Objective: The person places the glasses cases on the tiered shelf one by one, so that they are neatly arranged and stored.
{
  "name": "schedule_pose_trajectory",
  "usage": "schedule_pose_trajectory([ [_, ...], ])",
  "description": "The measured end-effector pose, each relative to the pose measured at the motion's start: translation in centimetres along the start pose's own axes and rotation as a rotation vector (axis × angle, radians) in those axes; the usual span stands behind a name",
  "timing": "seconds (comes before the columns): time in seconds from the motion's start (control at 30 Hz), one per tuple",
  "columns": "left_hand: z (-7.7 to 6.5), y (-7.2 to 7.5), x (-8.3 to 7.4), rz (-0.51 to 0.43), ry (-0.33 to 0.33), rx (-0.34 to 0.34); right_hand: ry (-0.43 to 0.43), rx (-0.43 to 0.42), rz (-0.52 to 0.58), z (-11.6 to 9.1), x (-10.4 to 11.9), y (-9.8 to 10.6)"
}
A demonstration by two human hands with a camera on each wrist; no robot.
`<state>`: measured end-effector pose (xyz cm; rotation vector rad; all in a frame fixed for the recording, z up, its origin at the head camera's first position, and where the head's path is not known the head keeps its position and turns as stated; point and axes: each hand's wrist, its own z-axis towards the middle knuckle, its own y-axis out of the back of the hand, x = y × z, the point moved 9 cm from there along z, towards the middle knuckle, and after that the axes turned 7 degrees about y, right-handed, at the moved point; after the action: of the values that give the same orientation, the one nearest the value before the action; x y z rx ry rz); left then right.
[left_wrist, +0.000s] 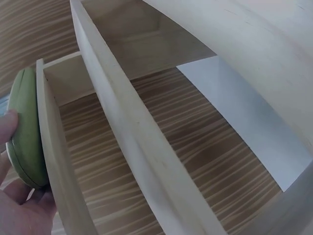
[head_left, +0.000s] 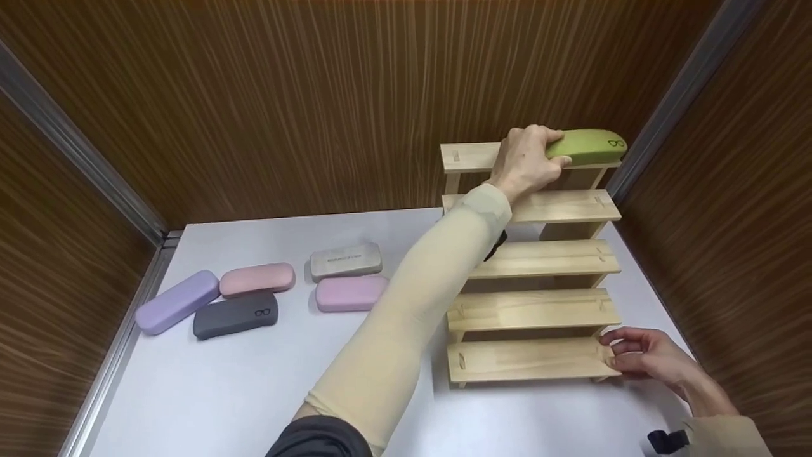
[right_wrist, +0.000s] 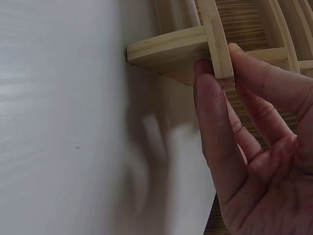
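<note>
A green glasses case (head_left: 587,146) lies on the right part of the top step of a tiered wooden rack (head_left: 533,358). My left hand (head_left: 530,158) grips the case's left end between thumb and fingers. In the left wrist view the same green case (left_wrist: 27,127) rests against the top board, with the left hand (left_wrist: 22,205) round it. Down at the rack's lowest step, my right hand (head_left: 660,362) holds the right end. The right wrist view shows the right hand (right_wrist: 264,127) pinching that board's end between thumb and fingers.
On the white table (head_left: 254,381) to the left lie a lilac case (head_left: 177,303), a salmon-pink case (head_left: 257,280), a dark grey case (head_left: 235,315), a light grey case (head_left: 346,261) and a pink case (head_left: 351,293). Wood-grain walls (head_left: 285,108) enclose the table at the back and sides.
</note>
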<state>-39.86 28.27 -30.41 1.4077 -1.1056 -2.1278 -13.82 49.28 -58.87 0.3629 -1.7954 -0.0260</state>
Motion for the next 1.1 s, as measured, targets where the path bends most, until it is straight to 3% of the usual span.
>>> schedule_pose_trajectory([
  [0.27, 0.1, -0.1, -0.1, 0.038, -0.039, -0.011, -0.015, 0.001, -0.001, 0.0, 0.0, 0.0],
  [0.83, -0.1, -0.1, 0.3, 0.054, -0.040, 0.001, 0.008, 0.040, 0.012, 0.2, 0.6, -0.4],
  [1.1, -0.4, 0.9, 1.0, 0.026, -0.047, 0.012, 0.000, 0.035, 0.021, 0.3, 0.4, -0.2],
])
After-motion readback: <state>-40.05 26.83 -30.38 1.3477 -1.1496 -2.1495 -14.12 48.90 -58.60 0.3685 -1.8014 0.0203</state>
